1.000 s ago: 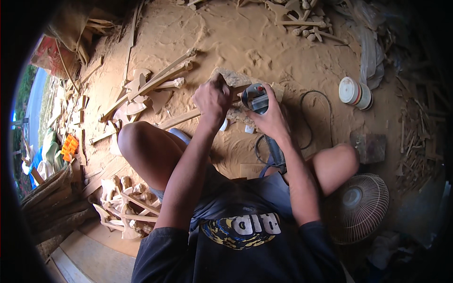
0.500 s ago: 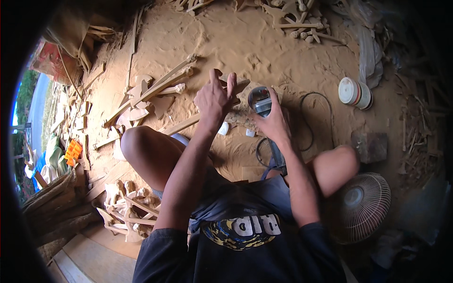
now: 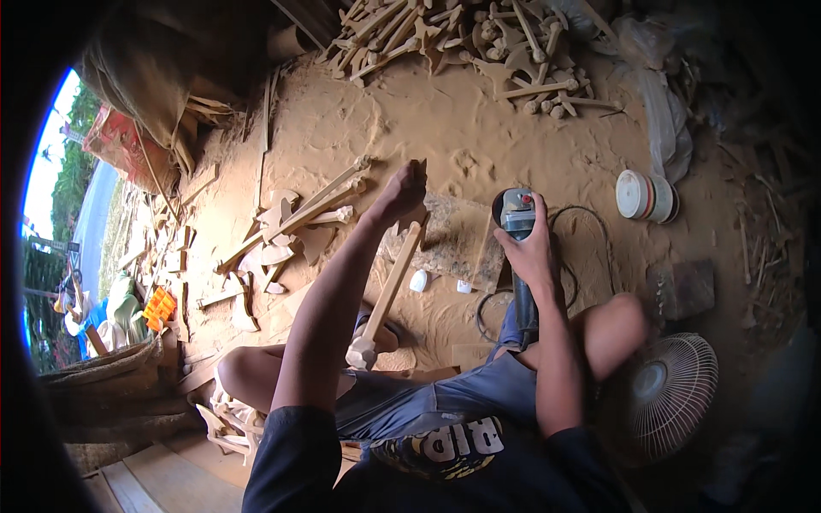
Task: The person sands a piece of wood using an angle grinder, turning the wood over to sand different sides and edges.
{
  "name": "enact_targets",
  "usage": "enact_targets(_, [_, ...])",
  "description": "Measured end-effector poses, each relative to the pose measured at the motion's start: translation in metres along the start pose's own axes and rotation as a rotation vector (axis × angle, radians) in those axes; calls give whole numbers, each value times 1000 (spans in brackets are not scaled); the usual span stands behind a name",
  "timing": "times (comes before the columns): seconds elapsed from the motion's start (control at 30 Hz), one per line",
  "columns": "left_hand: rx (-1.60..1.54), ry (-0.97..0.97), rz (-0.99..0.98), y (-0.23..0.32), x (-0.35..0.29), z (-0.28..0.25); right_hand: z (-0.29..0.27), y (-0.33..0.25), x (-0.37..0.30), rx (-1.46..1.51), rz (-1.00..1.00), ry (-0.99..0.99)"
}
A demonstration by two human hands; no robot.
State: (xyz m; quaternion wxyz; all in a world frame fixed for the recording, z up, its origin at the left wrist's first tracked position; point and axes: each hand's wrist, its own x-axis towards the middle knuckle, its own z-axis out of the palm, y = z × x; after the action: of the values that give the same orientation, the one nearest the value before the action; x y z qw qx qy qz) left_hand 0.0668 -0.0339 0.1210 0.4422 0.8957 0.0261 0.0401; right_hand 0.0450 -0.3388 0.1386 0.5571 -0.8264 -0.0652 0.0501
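Note:
My left hand [image 3: 402,193] is closed round the far end of a carved wooden piece [image 3: 392,286]. Its long squared handle slants down toward my left leg and ends in a faceted knob; the part inside my fist is mostly hidden. My right hand [image 3: 532,252] grips an angle grinder [image 3: 522,299] near its head, which has a dark round guard and a red button. The grinder stands upright on the right, apart from the wood. Between my hands lies a flat, worn board [image 3: 457,235] on the dusty ground.
Carved wooden pieces [image 3: 286,224] lie to the left, with a larger pile [image 3: 505,51] at the far side. A white bucket [image 3: 634,195], a block [image 3: 684,289] and a caged fan [image 3: 676,393] stand on the right. A black cord [image 3: 599,224] loops beside the grinder.
The wooden piece has swung so its handle points back toward me, and my left fist has closed more. My right hand has shifted the grinder slightly right. The view has tilted farther ahead.

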Motion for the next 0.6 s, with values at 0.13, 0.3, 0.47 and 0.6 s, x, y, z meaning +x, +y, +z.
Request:
enact_targets(0.13, [-158,200,-194,-17,-26,16,23,2,-8,68,-59,-40])
enact_targets(0.3, [-391,375,-112,42,-84,37,57,28,-14,86,-161,-82])
enact_targets(0.47, [-308,435,10,16,-117,27,90,12,-30,92,-83,-274])
enact_targets(0.6, [-561,312,-187,28,-124,17,93,-3,-35,-52,-1,-372])
